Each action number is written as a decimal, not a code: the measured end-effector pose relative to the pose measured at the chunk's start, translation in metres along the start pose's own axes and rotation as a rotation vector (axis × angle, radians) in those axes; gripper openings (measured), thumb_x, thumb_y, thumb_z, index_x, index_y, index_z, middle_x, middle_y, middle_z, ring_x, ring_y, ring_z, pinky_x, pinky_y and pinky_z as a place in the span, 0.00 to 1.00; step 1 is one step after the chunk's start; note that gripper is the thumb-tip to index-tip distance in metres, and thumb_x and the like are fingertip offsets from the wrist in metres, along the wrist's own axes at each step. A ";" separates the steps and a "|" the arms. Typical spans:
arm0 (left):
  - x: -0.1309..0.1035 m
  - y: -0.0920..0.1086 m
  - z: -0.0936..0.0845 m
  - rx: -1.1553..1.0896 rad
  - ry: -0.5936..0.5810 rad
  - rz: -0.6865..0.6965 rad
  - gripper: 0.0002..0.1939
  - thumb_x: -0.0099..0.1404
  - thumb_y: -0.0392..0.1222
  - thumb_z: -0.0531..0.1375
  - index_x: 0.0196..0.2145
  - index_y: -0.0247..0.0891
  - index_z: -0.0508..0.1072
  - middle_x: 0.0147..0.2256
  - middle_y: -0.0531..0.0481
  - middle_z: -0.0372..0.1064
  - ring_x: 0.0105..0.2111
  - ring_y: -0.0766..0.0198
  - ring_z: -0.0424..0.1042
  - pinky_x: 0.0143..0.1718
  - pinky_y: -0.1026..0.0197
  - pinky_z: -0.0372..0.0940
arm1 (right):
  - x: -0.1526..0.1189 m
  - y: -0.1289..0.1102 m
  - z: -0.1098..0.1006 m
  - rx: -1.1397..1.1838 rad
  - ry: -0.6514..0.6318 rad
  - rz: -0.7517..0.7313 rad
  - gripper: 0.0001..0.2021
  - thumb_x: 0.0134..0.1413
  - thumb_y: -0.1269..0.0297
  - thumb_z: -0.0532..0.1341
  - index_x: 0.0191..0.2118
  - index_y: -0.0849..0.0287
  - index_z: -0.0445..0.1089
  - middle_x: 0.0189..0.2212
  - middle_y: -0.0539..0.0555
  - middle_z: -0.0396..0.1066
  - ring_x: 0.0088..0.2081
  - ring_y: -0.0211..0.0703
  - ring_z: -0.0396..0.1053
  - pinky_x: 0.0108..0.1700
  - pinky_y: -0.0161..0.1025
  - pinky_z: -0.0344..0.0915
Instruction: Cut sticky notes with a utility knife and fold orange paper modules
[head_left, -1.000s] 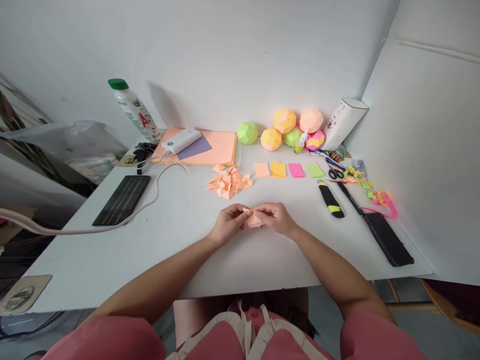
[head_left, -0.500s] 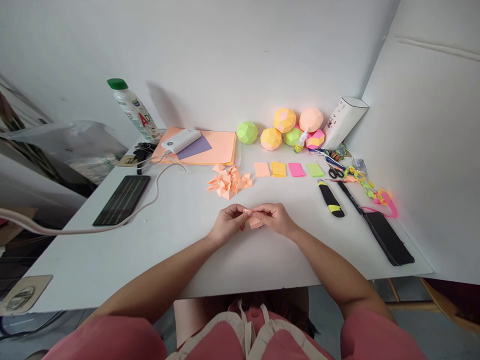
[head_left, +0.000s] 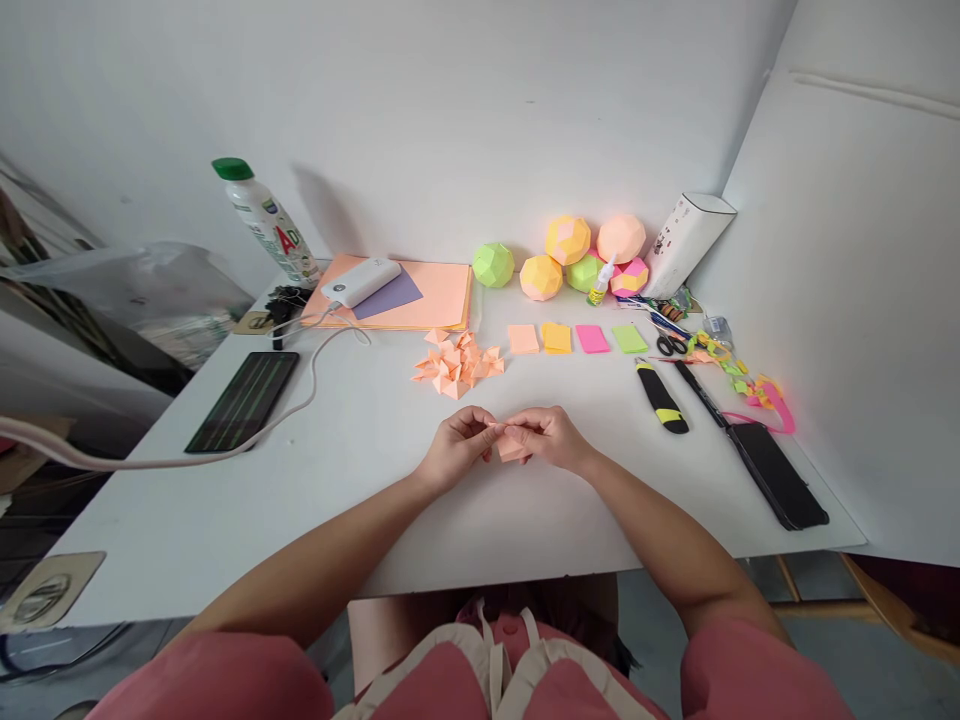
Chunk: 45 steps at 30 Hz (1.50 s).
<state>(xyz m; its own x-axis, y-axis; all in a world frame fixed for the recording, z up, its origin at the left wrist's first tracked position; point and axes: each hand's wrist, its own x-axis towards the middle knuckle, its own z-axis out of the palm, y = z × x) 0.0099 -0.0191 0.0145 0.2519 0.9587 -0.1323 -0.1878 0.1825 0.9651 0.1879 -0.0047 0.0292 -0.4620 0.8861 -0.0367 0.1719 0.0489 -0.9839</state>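
Observation:
A small peach piece of paper [head_left: 511, 449] is pinched between my two hands above the front middle of the table. My left hand [head_left: 463, 445] grips its left edge with thumb and fingers. From the other side, my right hand [head_left: 551, 438] closes on it, the thumb lying across the paper. Part of the sheet is hidden by my fingers, so its exact folds cannot be made out. Just beyond my hands lies a heap of folded peach paper pieces [head_left: 456, 366]. Behind it sit small stacks of peach [head_left: 523, 340], orange [head_left: 556, 339], pink [head_left: 592, 340] and green squares [head_left: 629, 340].
Several faceted paper balls [head_left: 541, 277] and a glue bottle [head_left: 601, 284] stand along the wall. On the right are scissors [head_left: 670, 345], a yellow-black cutter [head_left: 663, 400] and a black phone-like case [head_left: 780, 478]. A phone [head_left: 244, 402], cable and white bottle [head_left: 270, 225] occupy the left.
My fingers have shifted slightly on the peach paper, and its lower part sits a little lower. Everything else on the table stays in place.

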 end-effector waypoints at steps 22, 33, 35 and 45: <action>-0.002 0.002 -0.001 0.209 -0.029 0.069 0.12 0.54 0.48 0.62 0.27 0.36 0.67 0.23 0.54 0.64 0.22 0.71 0.63 0.24 0.66 0.61 | -0.002 -0.001 0.002 0.003 -0.033 0.061 0.11 0.50 0.58 0.60 0.29 0.62 0.73 0.21 0.49 0.66 0.24 0.35 0.66 0.22 0.35 0.70; -0.005 0.006 -0.002 0.216 0.091 0.105 0.08 0.55 0.44 0.58 0.26 0.37 0.65 0.22 0.56 0.62 0.22 0.70 0.63 0.26 0.65 0.60 | 0.000 -0.003 -0.003 -0.010 0.027 0.019 0.10 0.48 0.59 0.61 0.25 0.61 0.71 0.19 0.47 0.63 0.21 0.33 0.62 0.21 0.34 0.68; -0.005 0.007 -0.001 0.204 0.071 0.106 0.08 0.56 0.45 0.59 0.29 0.37 0.66 0.24 0.55 0.63 0.23 0.70 0.64 0.28 0.64 0.62 | -0.001 -0.002 -0.002 -0.002 0.015 0.025 0.10 0.48 0.59 0.61 0.25 0.61 0.70 0.19 0.47 0.63 0.22 0.34 0.63 0.22 0.34 0.68; -0.003 -0.001 -0.003 0.231 0.040 0.092 0.12 0.57 0.49 0.59 0.28 0.37 0.65 0.24 0.55 0.62 0.23 0.70 0.63 0.26 0.65 0.60 | -0.001 -0.003 0.002 -0.028 0.079 -0.007 0.07 0.50 0.62 0.60 0.27 0.60 0.68 0.23 0.50 0.68 0.25 0.37 0.68 0.28 0.35 0.67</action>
<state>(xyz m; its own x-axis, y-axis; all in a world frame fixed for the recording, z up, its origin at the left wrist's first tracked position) 0.0062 -0.0213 0.0134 0.2050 0.9777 -0.0455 0.0152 0.0433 0.9989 0.1859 -0.0070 0.0314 -0.3931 0.9194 -0.0148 0.1934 0.0669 -0.9788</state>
